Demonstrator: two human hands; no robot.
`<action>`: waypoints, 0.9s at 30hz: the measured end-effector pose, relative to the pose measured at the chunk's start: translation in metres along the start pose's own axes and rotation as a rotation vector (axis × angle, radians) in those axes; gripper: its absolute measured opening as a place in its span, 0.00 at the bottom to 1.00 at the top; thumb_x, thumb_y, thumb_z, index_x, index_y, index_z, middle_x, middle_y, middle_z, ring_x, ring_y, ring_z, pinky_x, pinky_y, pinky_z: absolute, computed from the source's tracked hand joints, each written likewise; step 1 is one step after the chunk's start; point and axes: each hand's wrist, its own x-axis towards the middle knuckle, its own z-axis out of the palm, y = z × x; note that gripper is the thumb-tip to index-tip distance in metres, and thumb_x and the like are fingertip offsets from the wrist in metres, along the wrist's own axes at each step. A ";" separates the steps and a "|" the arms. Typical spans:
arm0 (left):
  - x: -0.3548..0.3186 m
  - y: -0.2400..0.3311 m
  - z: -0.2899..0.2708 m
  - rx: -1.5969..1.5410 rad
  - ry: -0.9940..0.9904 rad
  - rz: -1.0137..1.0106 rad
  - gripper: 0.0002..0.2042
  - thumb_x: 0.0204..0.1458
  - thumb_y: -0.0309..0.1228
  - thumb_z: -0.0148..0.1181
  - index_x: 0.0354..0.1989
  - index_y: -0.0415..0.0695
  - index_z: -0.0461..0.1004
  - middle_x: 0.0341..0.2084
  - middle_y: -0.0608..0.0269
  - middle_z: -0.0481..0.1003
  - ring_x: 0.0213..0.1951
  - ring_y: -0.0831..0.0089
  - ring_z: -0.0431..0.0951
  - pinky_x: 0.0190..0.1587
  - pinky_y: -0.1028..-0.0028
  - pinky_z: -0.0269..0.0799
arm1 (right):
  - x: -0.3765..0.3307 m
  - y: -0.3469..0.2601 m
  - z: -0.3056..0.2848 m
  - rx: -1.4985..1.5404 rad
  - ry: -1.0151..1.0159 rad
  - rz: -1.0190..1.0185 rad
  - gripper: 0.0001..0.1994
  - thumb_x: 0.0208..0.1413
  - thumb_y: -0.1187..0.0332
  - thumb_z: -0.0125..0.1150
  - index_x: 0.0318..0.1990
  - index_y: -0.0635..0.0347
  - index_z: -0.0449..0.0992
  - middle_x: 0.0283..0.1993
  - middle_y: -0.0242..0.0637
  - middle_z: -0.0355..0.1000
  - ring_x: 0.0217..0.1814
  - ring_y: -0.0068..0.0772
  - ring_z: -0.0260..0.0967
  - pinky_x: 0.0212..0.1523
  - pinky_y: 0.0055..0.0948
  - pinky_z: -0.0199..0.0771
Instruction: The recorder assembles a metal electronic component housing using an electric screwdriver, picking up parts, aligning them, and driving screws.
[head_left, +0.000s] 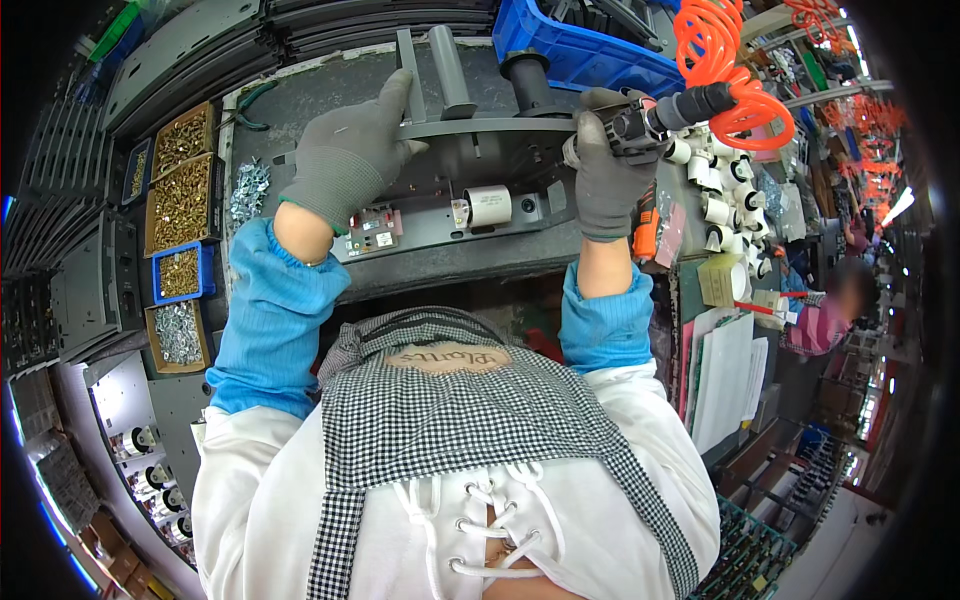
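Note:
A dark grey metal housing [455, 164] lies on the workbench, with a white cylindrical capacitor [489, 206] and a small circuit board [372, 232] fixed inside. Gloved in grey, my left hand [352, 150] grips the housing's left end. Its index finger lies along an upright strip and its thumb is on the near side of the flange. My right hand [612, 175], in a matching glove, is wrapped round a black air-powered tool [645, 127] at the housing's right end. The tool's tip is hidden by my fingers. A grey handle-like post [452, 75] and a black spool-shaped part [531, 82] rise beyond the flange.
An orange coiled hose [752, 115] hangs by the tool. Trays of brass-coloured fasteners [181, 198] and loose silver screws [250, 190] are at left, near pliers [258, 106]. White capacitors [722, 205] and an orange-handled tool [646, 228] lie right. A blue crate [590, 62] stands behind.

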 end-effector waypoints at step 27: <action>-0.003 -0.007 0.002 0.034 0.007 0.099 0.34 0.58 0.46 0.58 0.72 0.64 0.51 0.39 0.60 0.79 0.41 0.58 0.81 0.42 0.60 0.77 | -0.073 -0.054 0.039 0.185 0.028 -0.060 0.25 0.48 0.80 0.64 0.56 0.66 0.64 0.45 0.48 0.76 0.42 0.36 0.77 0.44 0.34 0.81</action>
